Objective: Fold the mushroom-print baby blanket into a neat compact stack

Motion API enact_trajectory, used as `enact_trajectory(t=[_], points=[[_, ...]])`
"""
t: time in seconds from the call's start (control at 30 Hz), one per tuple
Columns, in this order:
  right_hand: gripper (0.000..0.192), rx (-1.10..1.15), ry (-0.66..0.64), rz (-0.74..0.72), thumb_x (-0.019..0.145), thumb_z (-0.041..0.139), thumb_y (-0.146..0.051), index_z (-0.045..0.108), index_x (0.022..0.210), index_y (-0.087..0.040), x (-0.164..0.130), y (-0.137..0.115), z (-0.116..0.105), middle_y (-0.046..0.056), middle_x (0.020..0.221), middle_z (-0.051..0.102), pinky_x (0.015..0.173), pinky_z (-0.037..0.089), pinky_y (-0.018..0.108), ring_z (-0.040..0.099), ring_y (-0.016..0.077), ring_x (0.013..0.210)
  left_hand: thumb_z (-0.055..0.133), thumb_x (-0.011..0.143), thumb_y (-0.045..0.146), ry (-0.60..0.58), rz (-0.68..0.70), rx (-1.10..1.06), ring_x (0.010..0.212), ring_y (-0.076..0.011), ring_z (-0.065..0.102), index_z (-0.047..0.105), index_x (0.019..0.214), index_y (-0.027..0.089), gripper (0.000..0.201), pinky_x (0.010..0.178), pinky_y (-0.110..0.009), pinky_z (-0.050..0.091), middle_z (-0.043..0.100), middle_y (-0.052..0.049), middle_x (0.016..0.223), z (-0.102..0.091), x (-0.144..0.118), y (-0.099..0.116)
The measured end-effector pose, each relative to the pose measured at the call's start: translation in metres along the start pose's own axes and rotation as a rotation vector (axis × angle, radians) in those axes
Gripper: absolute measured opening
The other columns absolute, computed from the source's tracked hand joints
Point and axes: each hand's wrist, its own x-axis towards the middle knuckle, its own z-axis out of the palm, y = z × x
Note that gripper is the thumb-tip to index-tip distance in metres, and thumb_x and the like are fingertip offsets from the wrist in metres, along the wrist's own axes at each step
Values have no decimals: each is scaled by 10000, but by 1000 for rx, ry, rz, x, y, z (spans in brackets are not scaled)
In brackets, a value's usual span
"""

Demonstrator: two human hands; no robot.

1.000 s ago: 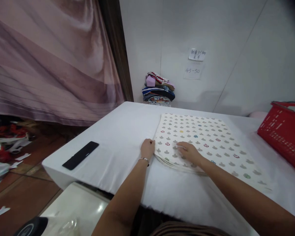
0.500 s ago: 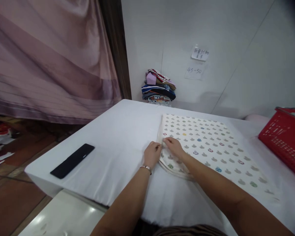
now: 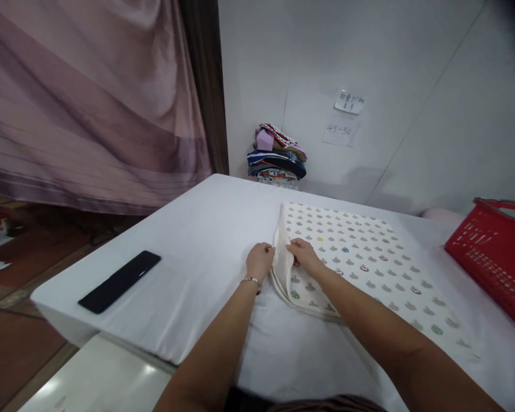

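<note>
A cream cloth (image 3: pixel 369 246) printed with grey mouse-head shapes and some coloured ones lies folded in layers on the white-covered table (image 3: pixel 206 240). At its left edge, my right hand (image 3: pixel 304 254) pinches the upper layer and holds it lifted, so the plain inner side shows. Just left of it, my left hand (image 3: pixel 258 261), with a bracelet at the wrist, has its fingers closed at the edge of the lower layer. A small gap parts the two layers between my hands.
A dark flat slab (image 3: pixel 120 281) lies on the table's left. To the right stands a red plastic basket (image 3: pixel 493 252). Folded clothes (image 3: pixel 277 157) are stacked behind the far edge, by a wall with paper signs (image 3: pixel 339 130). A pinkish curtain (image 3: pixel 90 103) hangs at left.
My right hand has peeled the cloth's upper layer up and rightward. My left hand has shifted slightly left, and the gap between the hands has widened. The view has turned slightly.
</note>
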Motion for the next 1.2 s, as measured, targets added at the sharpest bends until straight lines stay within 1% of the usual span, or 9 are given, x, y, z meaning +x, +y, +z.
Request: enact_trajectory(t=[0.13, 0.33, 0.6, 0.7, 0.8, 0.87, 0.93, 1.03, 1.2], points=[[181, -73, 43, -1, 712, 583, -296, 484, 839, -214, 2, -5, 10, -109, 435, 423, 367, 294, 204, 400, 85, 362, 535, 806, 426, -58, -54, 122, 923, -217, 603, 656, 916, 195, 283, 753, -302, 417, 663, -84, 982, 8, 14, 9], [177, -133, 43, -50, 710, 571, -246, 505, 870, -209, 10, -2, 21, -110, 445, 436, 399, 332, 215, 426, 91, 370, 486, 839, 340, 4, 39, 212, 905, -206, 599, 631, 981, 201, 246, 727, -297, 416, 613, -83, 1027, 19, 13, 7], [246, -92, 11, -20, 765, 523, -380, 547, 924, -194, 3, 4, 26, -63, 537, 508, 385, 343, 219, 463, 98, 405, 455, 869, 229, -50, 117, 191, 858, -159, 581, 609, 896, 213, 157, 686, -266, 393, 588, -54, 999, 15, 17, 6], [258, -213, 100, -134, 774, 492, -380, 572, 939, -199, 4, 10, 7, -17, 665, 595, 514, 455, 257, 563, 142, 578, 492, 850, 225, -29, 110, 141, 871, -154, 571, 589, 881, 216, 103, 702, -260, 386, 593, -42, 1002, 14, 18, 7], [300, -507, 187, -282, 799, 457, -360, 585, 1033, -221, 7, 14, -26, 48, 1022, 645, 800, 493, 351, 600, 202, 920, 506, 839, 239, -13, 112, 90, 862, -162, 568, 568, 848, 218, 66, 696, -261, 379, 617, -31, 947, 13, 18, 8], [362, -725, 185, -338, 827, 424, -344, 571, 1130, -212, 8, 15, -49, 81, 1257, 557, 975, 407, 397, 498, 235, 1165, 505, 838, 258, -15, 116, 55, 820, -167, 572, 558, 826, 220, 66, 675, -263, 376, 637, -24, 874, 13, 17, 9], [431, -916, 159, -331, 853, 401, -345, 533, 1226, -176, 8, 17, -69, 109, 1387, 452, 1072, 299, 424, 342, 260, 1319, 505, 832, 261, -23, 114, -11, 769, -167, 576, 553, 817, 222, 64, 655, -262, 379, 648, -18, 813, 14, 18, 12], [499, -1110, 109, -237, 876, 394, -374, 471, 1318, -157, 9, 23, -88, 118, 1459, 362, 1104, 228, 444, 231, 284, 1379, 514, 819, 239, -31, 94, -175, 791, -159, 599, 566, 888, 222, 88, 677, -252, 409, 675, -24, 856, 18, 24, 17], [490, -1189, 50, -186, 902, 367, -410, 468, 1325, -184, 11, 42, -96, 102, 1476, 340, 1097, 217, 448, 251, 267, 1373, 542, 802, 236, -70, -72, -190, 953, -183, 619, 558, 1129, 180, 332, 775, -257, 444, 676, -92, 1046, 28, 52, 27]])
